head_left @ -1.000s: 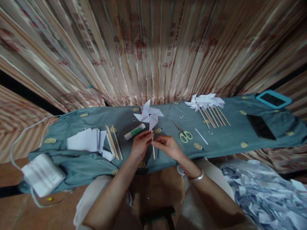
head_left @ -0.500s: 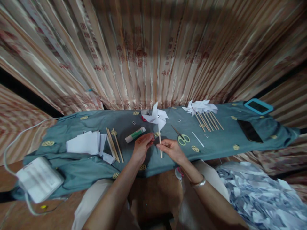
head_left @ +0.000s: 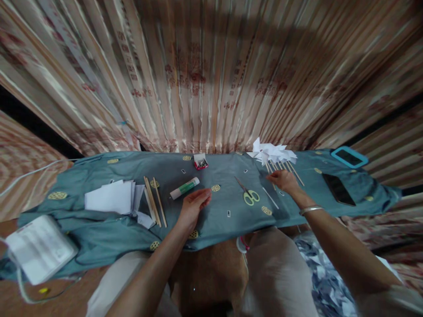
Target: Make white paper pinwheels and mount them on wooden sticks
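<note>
My right hand [head_left: 284, 181] pinches the stick of a white paper pinwheel [head_left: 260, 150], which lies at the left end of a row of similar pinwheels [head_left: 280, 154]. Their wooden sticks point toward me, partly covered by my hand. My left hand [head_left: 196, 203] hovers over the cloth with fingers loosely stretched and nothing visible in them. Just beyond it lies a glue stick [head_left: 185, 188]. Green-handled scissors [head_left: 248, 193] and a thin white stick [head_left: 270, 198] rest between my hands. A small red box [head_left: 201, 162] of shiny pins stands open near the back edge.
On the left are wooden sticks [head_left: 151, 200], stacked white paper [head_left: 109, 198] and a white box with a cable [head_left: 41, 248]. A black phone [head_left: 339, 189] and a blue-framed device [head_left: 349, 156] lie at the right. Paper pieces [head_left: 330, 281] are heaped below; a curtain [head_left: 205, 79] hangs behind.
My right hand has carried the pinwheel from the middle to the row at the right. The red box of pins is now uncovered. My left hand stays near the glue stick.
</note>
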The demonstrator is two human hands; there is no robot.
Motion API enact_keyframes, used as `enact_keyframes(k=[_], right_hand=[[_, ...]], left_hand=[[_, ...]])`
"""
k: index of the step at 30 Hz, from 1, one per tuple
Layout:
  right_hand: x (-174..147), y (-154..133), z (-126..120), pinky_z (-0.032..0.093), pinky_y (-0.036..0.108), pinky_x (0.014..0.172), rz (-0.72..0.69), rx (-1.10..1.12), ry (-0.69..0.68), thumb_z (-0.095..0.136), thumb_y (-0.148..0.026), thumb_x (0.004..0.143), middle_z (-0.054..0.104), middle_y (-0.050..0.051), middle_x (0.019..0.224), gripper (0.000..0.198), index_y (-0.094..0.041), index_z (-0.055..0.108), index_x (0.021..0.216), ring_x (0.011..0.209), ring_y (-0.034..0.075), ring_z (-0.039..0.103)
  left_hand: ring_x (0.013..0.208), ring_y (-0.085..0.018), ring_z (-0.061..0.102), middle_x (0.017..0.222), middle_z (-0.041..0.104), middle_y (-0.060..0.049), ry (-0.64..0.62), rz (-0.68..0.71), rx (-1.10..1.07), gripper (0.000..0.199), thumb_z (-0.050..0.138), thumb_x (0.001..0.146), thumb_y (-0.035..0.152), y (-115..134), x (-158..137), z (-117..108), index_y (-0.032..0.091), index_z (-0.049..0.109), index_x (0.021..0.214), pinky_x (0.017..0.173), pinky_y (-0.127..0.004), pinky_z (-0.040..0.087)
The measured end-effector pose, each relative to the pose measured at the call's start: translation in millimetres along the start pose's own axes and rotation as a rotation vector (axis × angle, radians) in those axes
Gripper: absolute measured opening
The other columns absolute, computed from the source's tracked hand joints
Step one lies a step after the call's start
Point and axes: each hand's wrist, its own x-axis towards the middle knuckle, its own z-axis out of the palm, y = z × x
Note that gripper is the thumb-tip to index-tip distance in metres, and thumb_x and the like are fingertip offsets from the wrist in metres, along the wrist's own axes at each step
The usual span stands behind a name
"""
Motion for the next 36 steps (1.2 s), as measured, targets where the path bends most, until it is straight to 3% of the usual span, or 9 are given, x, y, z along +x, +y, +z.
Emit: enact_keyframes(k=[8, 14, 21, 25, 28, 30, 33, 36], right_hand=[[30.7, 7.6, 22.1, 0.048, 0.030, 0.064, 0.073, -0.114, -0.052, 0.068, -0.038, 0.080, 0.073, 0.011, 0.082, 0.024, -0.017, 0.076, 0.084, 0.078, 0.023, 0.069], [41.6, 7.8, 27.9, 0.051, 0.034, 0.074, 0.099, -0.128, -0.064, 0.067, -0.039, 0.083, 0.073, 0.016, 0.099, 0.031, -0.013, 0.075, 0.098, 0.092, 0.027, 0.070], [35.5, 3.6, 21.3, 0.050, 0.039, 0.086, 0.088, -0.160, -0.091, 0.064, -0.039, 0.088, 0.071, 0.022, 0.111, 0.035, -0.009, 0.072, 0.104, 0.107, 0.032, 0.067], [15.3, -1.0, 9.1, 0.050, 0.044, 0.086, 0.066, -0.200, 0.000, 0.061, -0.039, 0.090, 0.070, 0.028, 0.109, 0.039, -0.005, 0.071, 0.106, 0.107, 0.038, 0.067], [-12.8, -21.3, 0.7, 0.049, 0.043, 0.082, 0.000, -0.151, 0.115, 0.056, -0.037, 0.093, 0.073, 0.026, 0.098, 0.036, -0.007, 0.072, 0.103, 0.098, 0.037, 0.070], [-37.5, -47.5, -0.4, 0.049, 0.039, 0.077, -0.095, -0.004, 0.146, 0.053, -0.037, 0.093, 0.075, 0.020, 0.095, 0.033, -0.012, 0.074, 0.101, 0.091, 0.034, 0.071], [-78.5, -100.7, 8.4, 0.048, 0.032, 0.072, -0.306, 0.348, 0.080, 0.054, -0.038, 0.090, 0.078, 0.011, 0.093, 0.029, -0.020, 0.076, 0.094, 0.085, 0.026, 0.072], [-113.2, -151.7, 26.9, 0.047, 0.030, 0.066, -0.428, 0.617, -0.032, 0.053, -0.042, 0.088, 0.077, 0.006, 0.082, 0.030, -0.021, 0.076, 0.087, 0.071, 0.022, 0.069]], left_hand=[[0.066, -0.013, 0.063, 0.074, 0.074, -0.004, 0.034, 0.003, 0.037, 0.043, 0.094, 0.042, 0.041, 0.7, 2.7, -6.2, 0.015, 0.077, 0.073, 0.069, -0.026, 0.049], [0.067, -0.011, 0.062, 0.073, 0.073, -0.003, 0.037, -0.021, 0.021, 0.043, 0.094, 0.042, 0.038, 1.5, 2.7, -8.0, 0.015, 0.078, 0.074, 0.070, -0.024, 0.048], [0.068, -0.012, 0.062, 0.074, 0.073, -0.003, 0.016, 0.001, 0.042, 0.038, 0.093, 0.048, 0.036, 3.5, 0.7, -12.1, 0.015, 0.078, 0.076, 0.070, -0.025, 0.048], [0.066, -0.012, 0.061, 0.072, 0.072, -0.003, 0.019, 0.007, 0.029, 0.037, 0.092, 0.048, 0.035, 3.6, -2.3, -14.3, 0.015, 0.077, 0.074, 0.069, -0.025, 0.047], [0.065, -0.012, 0.061, 0.071, 0.072, -0.004, 0.013, 0.020, 0.034, 0.037, 0.092, 0.047, 0.035, 4.4, -7.4, -16.2, 0.015, 0.077, 0.074, 0.068, -0.025, 0.047], [0.065, -0.012, 0.060, 0.071, 0.072, -0.004, 0.009, 0.031, 0.049, 0.037, 0.091, 0.047, 0.036, 5.7, -11.9, -18.3, 0.015, 0.078, 0.073, 0.068, -0.025, 0.046], [0.062, -0.012, 0.058, 0.067, 0.070, -0.003, -0.005, 0.062, 0.081, 0.035, 0.091, 0.047, 0.038, 7.7, -20.0, -24.0, 0.016, 0.077, 0.070, 0.066, -0.026, 0.045], [0.057, -0.012, 0.055, 0.062, 0.068, -0.003, -0.016, 0.096, 0.135, 0.034, 0.089, 0.050, 0.043, 10.4, -32.9, -30.9, 0.016, 0.075, 0.064, 0.062, -0.026, 0.044]])
